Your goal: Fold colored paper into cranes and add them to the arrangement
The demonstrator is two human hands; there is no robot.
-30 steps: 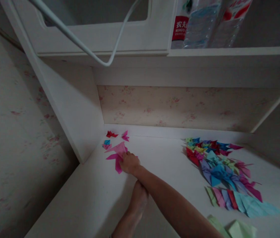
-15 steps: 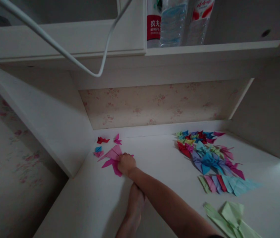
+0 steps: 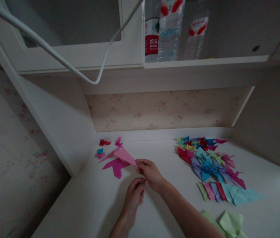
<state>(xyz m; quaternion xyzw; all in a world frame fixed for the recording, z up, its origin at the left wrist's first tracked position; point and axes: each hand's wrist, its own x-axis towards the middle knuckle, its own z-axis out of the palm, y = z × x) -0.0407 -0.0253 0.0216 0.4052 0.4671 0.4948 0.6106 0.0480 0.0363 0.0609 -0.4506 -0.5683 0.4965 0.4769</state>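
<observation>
right hand [image 3: 150,173] pinches pink folded paper [image 3: 125,155], left hand [image 3: 133,195] nearby.

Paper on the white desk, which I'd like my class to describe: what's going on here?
At a white desk, a person's right hand pinches one tip of a pink paper, which overlaps a magenta paper. The left hand is close by, fingers curled; whether it holds anything is unclear. A small red shape and a few others lie beyond the pink paper. Off to the right lie a colourful cluster and a light green paper.
</observation>
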